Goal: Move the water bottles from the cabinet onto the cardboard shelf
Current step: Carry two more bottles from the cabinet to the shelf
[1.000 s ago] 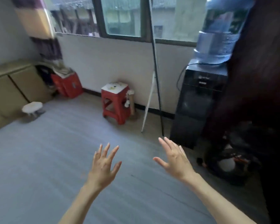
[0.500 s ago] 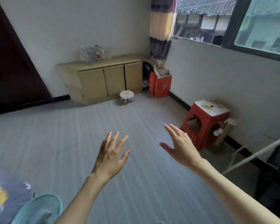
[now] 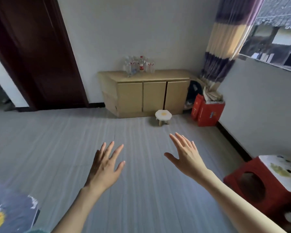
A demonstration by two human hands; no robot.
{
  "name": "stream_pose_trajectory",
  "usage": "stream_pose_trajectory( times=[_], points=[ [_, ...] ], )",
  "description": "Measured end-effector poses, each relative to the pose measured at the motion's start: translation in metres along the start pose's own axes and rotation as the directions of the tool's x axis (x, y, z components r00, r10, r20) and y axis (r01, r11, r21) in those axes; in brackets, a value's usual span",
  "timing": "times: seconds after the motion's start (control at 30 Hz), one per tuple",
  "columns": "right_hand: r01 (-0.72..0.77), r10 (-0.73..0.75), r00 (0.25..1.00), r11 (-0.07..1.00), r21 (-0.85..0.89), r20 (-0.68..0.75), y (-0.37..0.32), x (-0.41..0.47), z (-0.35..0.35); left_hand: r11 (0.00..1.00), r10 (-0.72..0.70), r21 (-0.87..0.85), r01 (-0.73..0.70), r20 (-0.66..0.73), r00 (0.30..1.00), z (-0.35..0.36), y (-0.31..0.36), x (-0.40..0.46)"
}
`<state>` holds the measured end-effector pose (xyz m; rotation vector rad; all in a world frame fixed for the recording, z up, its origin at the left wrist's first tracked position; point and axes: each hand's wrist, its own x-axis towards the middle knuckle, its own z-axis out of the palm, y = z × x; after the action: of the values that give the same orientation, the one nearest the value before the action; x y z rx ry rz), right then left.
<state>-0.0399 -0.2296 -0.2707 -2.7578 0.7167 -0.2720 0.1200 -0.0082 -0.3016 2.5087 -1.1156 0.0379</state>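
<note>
Several clear water bottles (image 3: 139,66) with red-and-white labels stand in a cluster on top of a tan cabinet-like cardboard unit (image 3: 146,93) against the far wall. My left hand (image 3: 106,165) and my right hand (image 3: 186,155) are stretched out in front of me over the grey floor, fingers spread and holding nothing. Both hands are far from the bottles.
A small white stool (image 3: 163,116) stands on the floor in front of the tan unit. A red box (image 3: 207,111) sits by the curtain (image 3: 225,39) in the corner. A red plastic stool (image 3: 267,184) is at my right. A dark door (image 3: 34,52) is at left.
The view has swung left from the window and water dispenser to face the tan unit with the bottles. Both hands stay raised with fingers spread and hold nothing.
</note>
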Motion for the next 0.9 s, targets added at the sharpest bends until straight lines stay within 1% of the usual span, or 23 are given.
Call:
stream_pose_trajectory(
  times=[0.17,0.33,0.47,0.57,0.73,0.9],
  points=[
    [0.043,-0.043,0.999,0.999,0.004,0.011,0.013,0.123,0.014,0.999,-0.039,-0.018,0.039,-0.031,0.999,0.023,-0.025,0.108],
    [0.072,-0.072,0.997,0.997,0.0,-0.03,0.021,0.264,0.023,0.998,-0.012,-0.057,0.01,-0.026,1.0,0.042,-0.053,0.242],
    [0.081,-0.081,0.995,0.997,0.006,-0.054,0.024,0.371,0.021,0.997,0.003,-0.07,-0.009,-0.081,0.997,0.036,-0.081,0.348],
    [0.069,-0.067,0.996,0.997,0.028,-0.063,0.032,0.442,0.023,0.997,0.026,-0.072,-0.033,-0.093,0.995,0.037,-0.095,0.422],
    [0.054,-0.052,0.997,0.998,0.036,-0.054,0.054,0.555,0.036,0.996,0.048,-0.066,-0.055,-0.101,0.994,0.057,-0.114,0.534],
    [0.076,-0.075,0.995,0.997,0.015,-0.058,0.089,0.676,0.041,0.996,0.054,-0.057,-0.062,-0.13,0.99,0.083,-0.127,0.653]
  ],
)
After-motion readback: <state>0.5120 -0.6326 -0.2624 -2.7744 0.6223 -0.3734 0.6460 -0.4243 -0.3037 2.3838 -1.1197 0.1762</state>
